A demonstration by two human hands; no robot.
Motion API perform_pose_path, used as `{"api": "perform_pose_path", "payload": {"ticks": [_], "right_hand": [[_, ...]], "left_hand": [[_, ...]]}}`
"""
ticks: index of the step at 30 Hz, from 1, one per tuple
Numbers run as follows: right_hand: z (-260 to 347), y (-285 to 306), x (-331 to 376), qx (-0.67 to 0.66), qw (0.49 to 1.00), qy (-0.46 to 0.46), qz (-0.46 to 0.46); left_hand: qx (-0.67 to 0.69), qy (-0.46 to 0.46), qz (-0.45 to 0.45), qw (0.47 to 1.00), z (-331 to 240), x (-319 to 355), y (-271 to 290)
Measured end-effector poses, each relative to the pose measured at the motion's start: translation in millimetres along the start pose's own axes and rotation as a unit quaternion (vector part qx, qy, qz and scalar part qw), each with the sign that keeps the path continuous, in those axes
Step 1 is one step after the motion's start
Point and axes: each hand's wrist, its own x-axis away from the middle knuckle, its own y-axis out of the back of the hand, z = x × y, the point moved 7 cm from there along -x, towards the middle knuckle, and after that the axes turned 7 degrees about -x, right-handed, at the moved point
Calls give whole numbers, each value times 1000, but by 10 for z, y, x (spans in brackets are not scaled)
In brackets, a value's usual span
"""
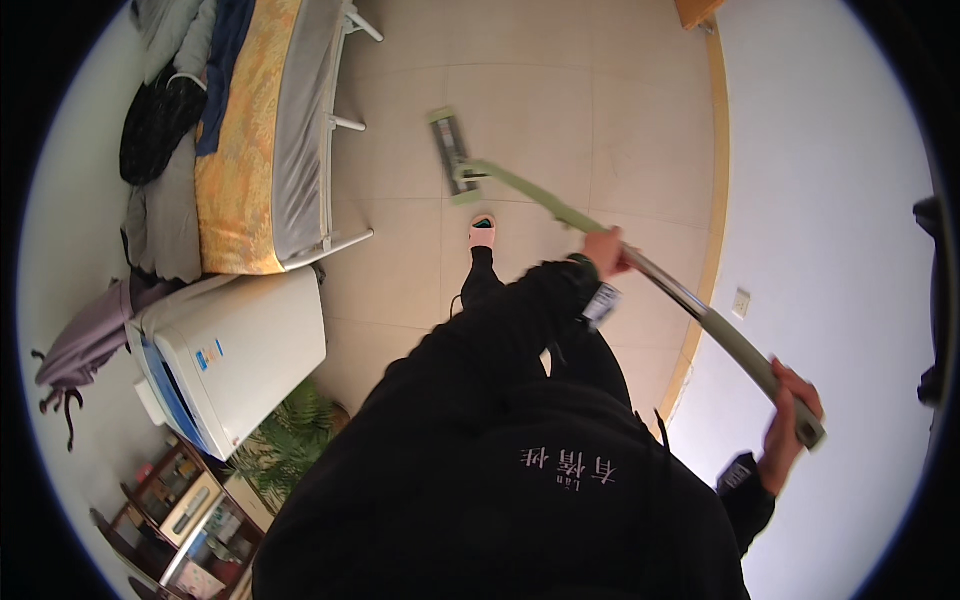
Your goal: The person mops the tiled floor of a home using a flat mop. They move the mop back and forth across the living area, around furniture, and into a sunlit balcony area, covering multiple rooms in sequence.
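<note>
A flat mop (pixel 530 192) with a long green and silver pole slants across the view from upper left to lower right. Its rectangular head (pixel 450 140), grey with green ends, rests on the tiled floor (pixel 530 100) ahead of my slippered foot (pixel 483 232). My left hand (pixel 605 252) is closed round the middle of the pole, its black-sleeved arm reaching across my body. Farther right, my right hand (pixel 792 405) wraps the pole near its upper end, close to the white wall.
To the left stands a bed (pixel 235 190) with a yellow patterned cover and white legs; clothes (pixel 165 200) lie along its far side. Nearer are a white appliance (pixel 250 340), a green plant (pixel 290 440) and a cluttered shelf (pixel 190 500). A white wall (pixel 820 200) with a socket (pixel 741 303) bounds the right.
</note>
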Motion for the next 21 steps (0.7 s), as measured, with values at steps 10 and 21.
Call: {"api": "perform_pose_path", "payload": {"ticks": [10,21], "right_hand": [[441,726,316,-11,991,133,18],[920,-1358,896,-107,946,143,271]], "left_hand": [[136,-64,17,989,207,1170,-668],[287,-63,-75,953,753,2564,1489]]}}
